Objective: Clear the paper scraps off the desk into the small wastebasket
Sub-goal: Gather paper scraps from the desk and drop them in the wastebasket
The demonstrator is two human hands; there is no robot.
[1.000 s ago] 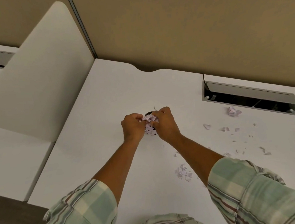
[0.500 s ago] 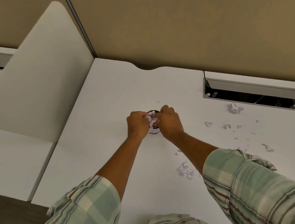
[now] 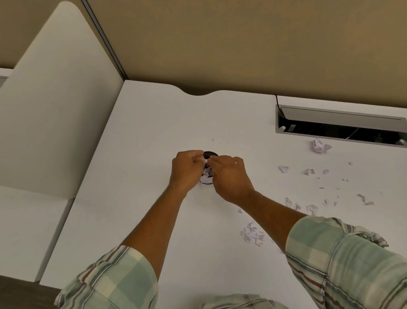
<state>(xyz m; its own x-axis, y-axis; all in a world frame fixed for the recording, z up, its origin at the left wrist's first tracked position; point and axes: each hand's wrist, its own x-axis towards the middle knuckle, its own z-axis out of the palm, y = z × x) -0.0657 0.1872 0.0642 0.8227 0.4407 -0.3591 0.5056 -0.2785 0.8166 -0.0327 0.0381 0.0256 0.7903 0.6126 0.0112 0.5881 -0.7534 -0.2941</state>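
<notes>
A small dark round wastebasket (image 3: 208, 154) stands mid-desk, mostly hidden between my hands; white paper scraps (image 3: 207, 171) show inside it. My left hand (image 3: 187, 170) is curled over its left side and my right hand (image 3: 229, 175) over its right, fingertips pinched together above the opening on bits of paper. A crumpled paper ball (image 3: 319, 146) lies by the cable tray. Several small scraps (image 3: 308, 171) are scattered to the right, and a pile of scraps (image 3: 251, 233) lies near my right forearm.
The white desk (image 3: 161, 123) has an open grey cable tray (image 3: 341, 128) at the back right. A white divider panel (image 3: 48, 113) stands on the left, and a tan partition wall (image 3: 237, 34) runs behind. The desk's front edge is near my body.
The wad of paper that showed between my fingers has shrunk down into the wastebasket. Both hands have stayed over the basket, and the right fingers have stretched leftward over the opening.
</notes>
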